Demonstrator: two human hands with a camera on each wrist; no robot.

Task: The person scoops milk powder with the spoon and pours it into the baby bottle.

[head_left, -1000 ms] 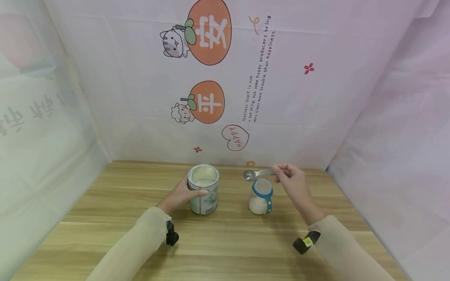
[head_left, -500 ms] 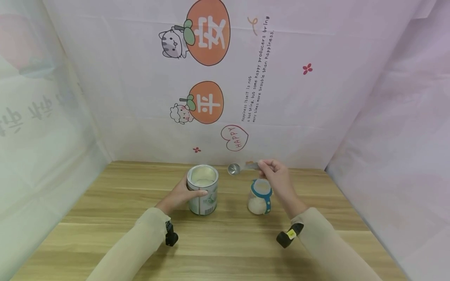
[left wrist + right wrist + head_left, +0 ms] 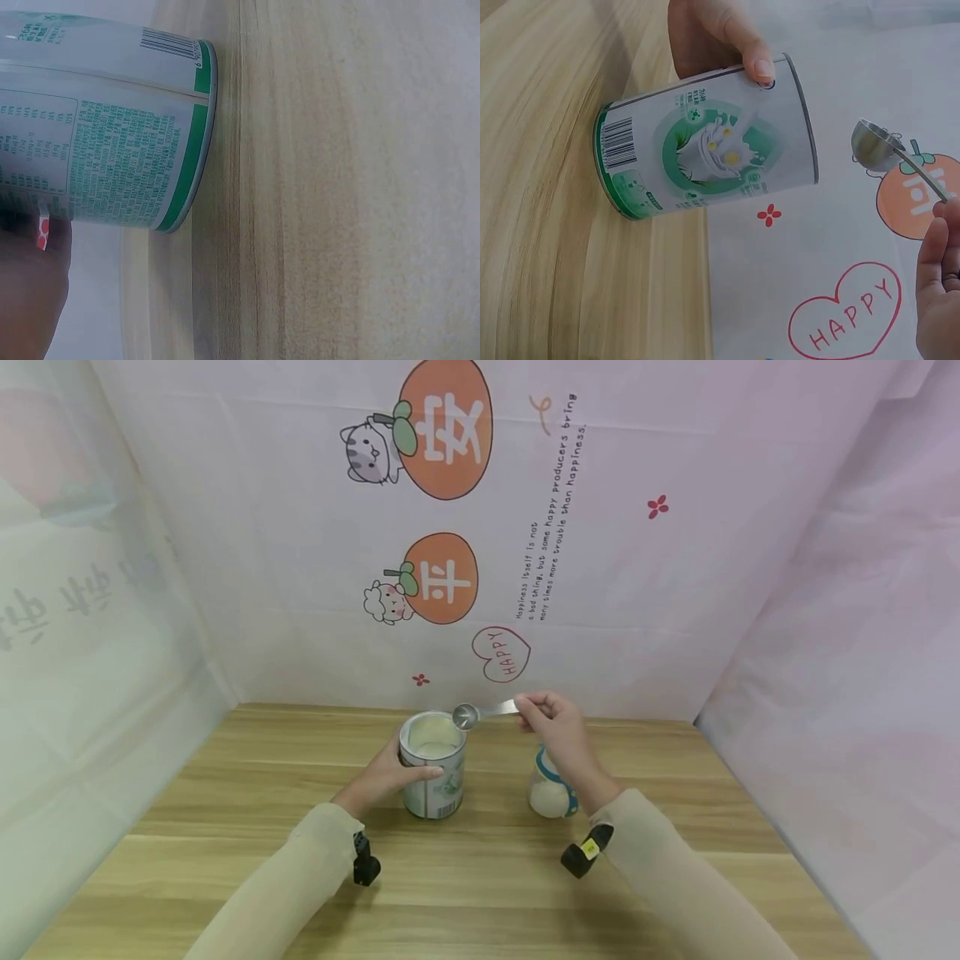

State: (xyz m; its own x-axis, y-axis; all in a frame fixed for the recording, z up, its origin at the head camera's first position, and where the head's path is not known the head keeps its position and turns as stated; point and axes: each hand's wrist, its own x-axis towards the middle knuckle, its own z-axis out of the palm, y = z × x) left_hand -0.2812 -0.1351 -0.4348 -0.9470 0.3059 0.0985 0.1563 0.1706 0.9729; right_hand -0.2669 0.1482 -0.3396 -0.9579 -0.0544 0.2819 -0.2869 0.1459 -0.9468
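On the table stands a white and green tin can (image 3: 435, 785), its top uncovered and pale powder showing inside. My left hand (image 3: 386, 775) grips its left side, thumb across the front. In my right hand (image 3: 558, 731), thumb and fingers pinch the handle of a metal measuring spoon (image 3: 466, 717). The spoon's bowl is level with the can's right rim in the head view; the right wrist view shows the bowl (image 3: 874, 144) above the can (image 3: 712, 142) and apart from it. Below my right forearm sits a clear cup (image 3: 550, 795) with a blue rim band and pale contents, partly hidden.
The wooden table (image 3: 465, 881) ends at a white cloth backdrop (image 3: 300, 635) printed with cartoon fruit and text. Cloth side walls (image 3: 847, 693) rise at left and right. A small black camera is strapped at each wrist.
My right hand has carried the spoon leftward, from above the cup to the can's right rim. The left hand and the can have stayed in place.
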